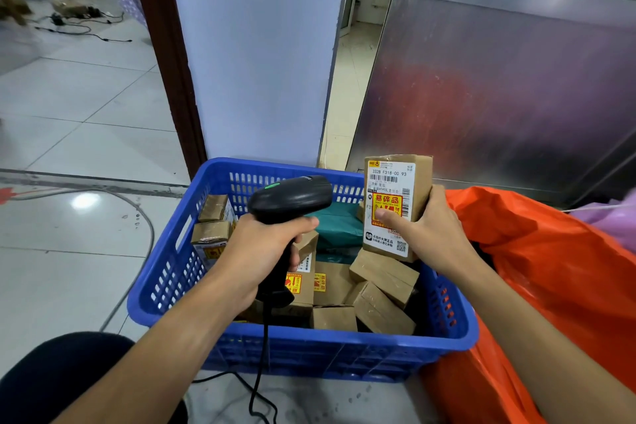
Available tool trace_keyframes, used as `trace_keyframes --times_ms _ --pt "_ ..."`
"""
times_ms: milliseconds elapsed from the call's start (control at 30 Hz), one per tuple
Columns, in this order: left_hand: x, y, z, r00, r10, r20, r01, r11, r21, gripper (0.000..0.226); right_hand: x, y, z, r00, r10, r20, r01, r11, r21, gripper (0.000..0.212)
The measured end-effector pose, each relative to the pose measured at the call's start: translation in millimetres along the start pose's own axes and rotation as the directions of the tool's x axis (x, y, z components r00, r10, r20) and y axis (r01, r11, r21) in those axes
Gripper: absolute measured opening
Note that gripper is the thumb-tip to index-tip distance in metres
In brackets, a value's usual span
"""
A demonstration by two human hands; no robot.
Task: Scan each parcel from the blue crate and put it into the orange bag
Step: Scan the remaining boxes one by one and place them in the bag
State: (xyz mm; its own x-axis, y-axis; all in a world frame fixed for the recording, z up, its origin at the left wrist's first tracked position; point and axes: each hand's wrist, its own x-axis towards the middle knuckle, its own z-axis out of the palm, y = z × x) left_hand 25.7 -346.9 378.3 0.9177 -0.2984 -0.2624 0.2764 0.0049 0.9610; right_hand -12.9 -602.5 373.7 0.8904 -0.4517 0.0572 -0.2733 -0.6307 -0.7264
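The left hand grips one black scanner at centre frame; the right hand clasps one upright parcel above the right far corner of the blue crate. Perhaps eight boxes lie inside; one orange bag lower right

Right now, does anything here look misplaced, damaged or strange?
Nothing looks damaged or spilled. Parcels in the blue crate lie jumbled and tilted; the thumb of the right hand covers part of the label on the held parcel.
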Motion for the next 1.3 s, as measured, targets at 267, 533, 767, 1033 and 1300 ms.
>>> trace_keyframes --times_ms 267,533,767,1033,1300 --pt "-1 0 0 1.000 0.012 0.013 -0.012 1.000 -0.013 0.020 1 1 0 1.000 0.000 0.014 0.000 1.000 0.006 0.061" --pt "0 0 -1 1.000 0.026 0.016 -0.025 1.000 -0.008 0.022 0 1 0 1.000 0.006 0.023 -0.006 1.000 0.004 0.061" --pt "-1 1 0 1.000 0.013 -0.007 -0.013 1.000 -0.015 0.020 1 1 -2 1.000 0.019 0.014 -0.020 0.999 0.043 0.060" --pt "-5 3 6 1.000 -0.021 -0.012 0.021 1.000 0.011 0.021 4 13 -19 0.999 -0.011 0.031 0.011 1.000 0.005 0.053" --pt "-11 2 13 1.000 -0.006 0.007 0.005 0.999 0.052 0.031 21 59 -66 0.987 0.129 -0.093 -0.124 0.990 0.062 0.040"
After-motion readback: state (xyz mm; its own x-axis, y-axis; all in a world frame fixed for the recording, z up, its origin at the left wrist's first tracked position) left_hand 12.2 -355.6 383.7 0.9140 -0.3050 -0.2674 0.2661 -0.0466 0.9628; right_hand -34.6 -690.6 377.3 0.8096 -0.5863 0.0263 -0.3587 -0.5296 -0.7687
